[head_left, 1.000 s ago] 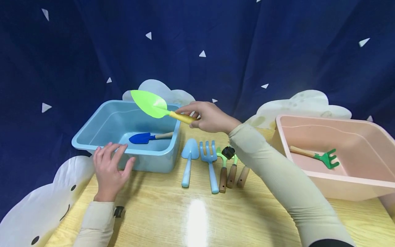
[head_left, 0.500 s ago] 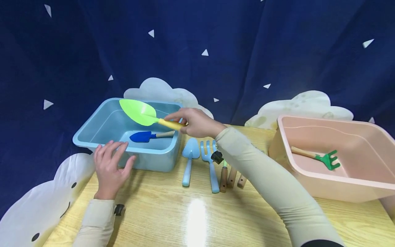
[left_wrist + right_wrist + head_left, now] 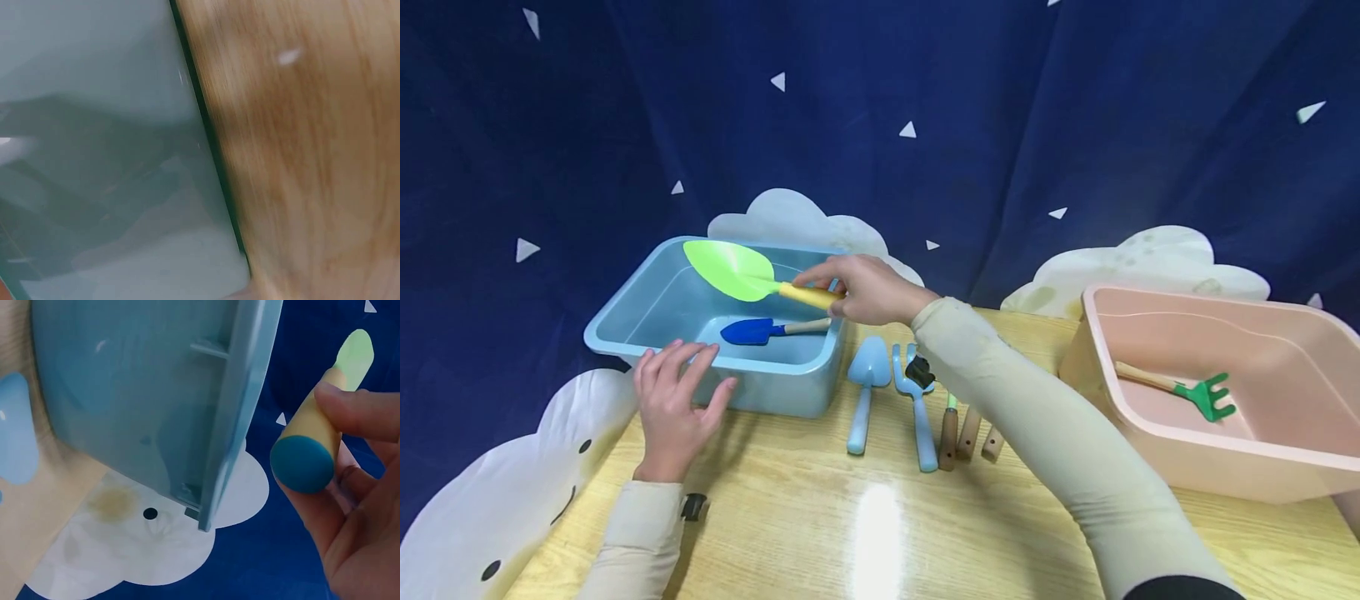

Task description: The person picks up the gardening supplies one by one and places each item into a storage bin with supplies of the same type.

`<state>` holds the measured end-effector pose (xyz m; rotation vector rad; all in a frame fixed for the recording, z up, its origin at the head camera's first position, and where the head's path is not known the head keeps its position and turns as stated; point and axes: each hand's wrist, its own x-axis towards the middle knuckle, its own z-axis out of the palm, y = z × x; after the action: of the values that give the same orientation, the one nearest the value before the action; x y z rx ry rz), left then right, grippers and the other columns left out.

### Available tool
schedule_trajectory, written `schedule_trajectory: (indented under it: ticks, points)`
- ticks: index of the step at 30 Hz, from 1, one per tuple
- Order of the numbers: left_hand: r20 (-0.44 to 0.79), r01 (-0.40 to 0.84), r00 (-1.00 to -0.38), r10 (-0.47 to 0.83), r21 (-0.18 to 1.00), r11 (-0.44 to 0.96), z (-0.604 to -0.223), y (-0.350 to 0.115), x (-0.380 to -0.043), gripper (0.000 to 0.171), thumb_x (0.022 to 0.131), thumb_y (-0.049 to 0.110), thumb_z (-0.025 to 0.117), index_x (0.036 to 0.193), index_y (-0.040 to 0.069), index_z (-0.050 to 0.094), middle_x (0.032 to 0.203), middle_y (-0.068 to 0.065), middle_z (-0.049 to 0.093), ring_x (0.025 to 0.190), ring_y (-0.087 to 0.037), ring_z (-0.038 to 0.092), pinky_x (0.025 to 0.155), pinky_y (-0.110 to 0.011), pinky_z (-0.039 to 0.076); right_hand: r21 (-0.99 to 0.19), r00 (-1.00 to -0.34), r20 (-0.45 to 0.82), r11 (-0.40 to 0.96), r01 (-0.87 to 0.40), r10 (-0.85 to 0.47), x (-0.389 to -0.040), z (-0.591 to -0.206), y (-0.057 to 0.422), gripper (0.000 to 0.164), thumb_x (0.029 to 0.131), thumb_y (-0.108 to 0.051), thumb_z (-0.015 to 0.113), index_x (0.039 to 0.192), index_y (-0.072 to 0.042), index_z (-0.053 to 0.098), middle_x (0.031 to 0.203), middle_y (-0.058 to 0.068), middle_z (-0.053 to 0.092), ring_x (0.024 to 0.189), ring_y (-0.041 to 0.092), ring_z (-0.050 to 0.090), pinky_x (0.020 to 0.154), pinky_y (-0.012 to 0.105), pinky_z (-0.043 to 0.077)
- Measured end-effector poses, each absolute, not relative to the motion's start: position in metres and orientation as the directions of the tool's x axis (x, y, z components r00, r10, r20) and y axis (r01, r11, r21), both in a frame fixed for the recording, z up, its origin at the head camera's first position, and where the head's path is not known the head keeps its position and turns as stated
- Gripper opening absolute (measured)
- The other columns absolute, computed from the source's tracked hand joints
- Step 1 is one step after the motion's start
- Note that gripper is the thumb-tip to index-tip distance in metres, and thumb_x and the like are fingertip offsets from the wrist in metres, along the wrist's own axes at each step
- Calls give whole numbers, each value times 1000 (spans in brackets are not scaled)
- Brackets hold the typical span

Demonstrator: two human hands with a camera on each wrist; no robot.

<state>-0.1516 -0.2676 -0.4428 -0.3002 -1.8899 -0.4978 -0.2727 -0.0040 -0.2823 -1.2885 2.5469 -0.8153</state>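
Observation:
My right hand (image 3: 880, 289) grips the yellow handle of a trowel (image 3: 730, 271) whose lime-green blade hangs over the blue bin (image 3: 793, 392). In the right wrist view, thumb and fingers wrap the trowel handle (image 3: 312, 437), with its blue end cap facing the camera. My left hand (image 3: 677, 404) rests at the bin's near rim, fingers spread and slightly bent. Inside that bin lies a blue trowel (image 3: 748, 332) with a wooden handle. The left wrist view shows only the bin's wall (image 3: 125, 156) and wooden table.
Right of the blue bin lie a light-blue trowel (image 3: 868, 367), a light-blue hand fork (image 3: 925, 425) and several wooden-handled tools (image 3: 950, 433), partly hidden under my right forearm. A pink bin (image 3: 1225, 467) at the right holds a green rake (image 3: 1206, 397).
My right hand has carried the lime-green trowel leftward and slightly down, bringing its blade over the blue bin. My left hand has stayed at the rim.

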Motion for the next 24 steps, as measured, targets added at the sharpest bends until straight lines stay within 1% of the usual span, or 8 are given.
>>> schedule_trajectory:
  ticks: [7,14,21,24]
  points:
    - [932,441,-359,-39,206,873,-441,-267,-151,52,92,53,61,106,4,74,102,-19,69,110,-43,55,104,-64,29,-588,-615,70,465,-662,-786,-278,-273,-12,57,84,7,65,131,-24,66,126,2,68,98,17,69,82,26,56]
    - [935,437,-351,-40,201,877,-442,-267,-151,52,92,53,61,104,4,74,101,-19,69,110,-44,55,108,-59,29,-644,-601,51,433,-631,-798,-280,-273,-19,57,83,8,69,131,-23,66,127,3,68,97,18,68,81,27,56]
    - [938,443,-344,-33,193,876,-443,-268,-152,51,92,52,61,105,4,74,101,-19,69,110,-43,55,106,-60,29,-676,-597,39,419,-606,-801,-282,-275,-22,57,83,7,70,131,-23,66,125,4,69,95,18,69,79,27,57]
    - [937,443,-348,-30,193,875,-444,-269,-152,51,92,53,61,105,5,74,101,-19,69,110,-43,55,109,-57,28,-682,-599,44,414,-603,-800,-284,-275,-24,56,83,7,70,131,-23,66,125,4,69,96,20,68,79,27,57]
